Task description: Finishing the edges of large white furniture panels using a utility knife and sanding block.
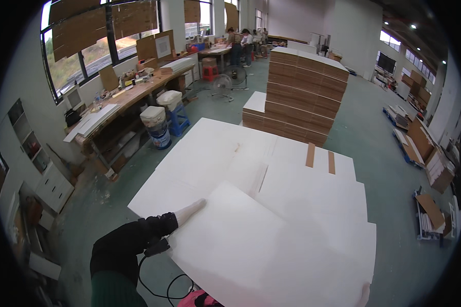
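The left hand [189, 211], gloved white, grips the near-left edge of a large white cardboard sheet [264, 250]; the right hand [364, 295] pinches its near-right corner. The sheet lies over a stack of white flattened cardboard [215, 148]. Farther off stands a tall brown cardboard stack [305, 97].

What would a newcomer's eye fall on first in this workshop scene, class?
First, the large white sheet in the foreground, with the gloved left hand on its left edge and the right hand at its lower right corner. Behind it rises a tall stack of flat cardboard.
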Tool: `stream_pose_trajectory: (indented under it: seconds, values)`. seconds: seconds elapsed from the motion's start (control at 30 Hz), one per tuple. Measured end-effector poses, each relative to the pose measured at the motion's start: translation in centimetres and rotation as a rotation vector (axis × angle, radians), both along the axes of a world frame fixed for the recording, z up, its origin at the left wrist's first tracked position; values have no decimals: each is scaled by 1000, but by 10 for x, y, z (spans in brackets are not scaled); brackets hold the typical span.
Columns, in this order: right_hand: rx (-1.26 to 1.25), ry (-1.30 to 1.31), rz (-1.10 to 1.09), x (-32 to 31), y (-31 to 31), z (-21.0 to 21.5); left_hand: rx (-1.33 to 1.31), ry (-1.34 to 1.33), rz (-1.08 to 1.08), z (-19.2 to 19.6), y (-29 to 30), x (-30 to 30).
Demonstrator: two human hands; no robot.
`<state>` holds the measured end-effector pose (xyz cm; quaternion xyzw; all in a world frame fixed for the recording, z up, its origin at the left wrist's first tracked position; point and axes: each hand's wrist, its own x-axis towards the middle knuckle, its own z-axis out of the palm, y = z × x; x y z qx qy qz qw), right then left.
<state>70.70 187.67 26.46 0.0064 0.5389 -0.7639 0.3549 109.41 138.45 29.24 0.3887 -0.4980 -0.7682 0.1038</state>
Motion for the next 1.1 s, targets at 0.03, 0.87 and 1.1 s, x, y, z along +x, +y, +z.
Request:
stream_pose_trajectory:
  seconds: [0.03, 0.87, 1.1]
  values:
    - [-4, 16, 14, 7, -8, 1, -25, 13, 22, 3, 4, 7]
    - [-180, 88, 624, 467, -316, -21, -99, 246, 686, -60, 17, 717]
    - [-321, 1, 766, 578, -454, -39, -116, 23, 867, -68, -67, 821]
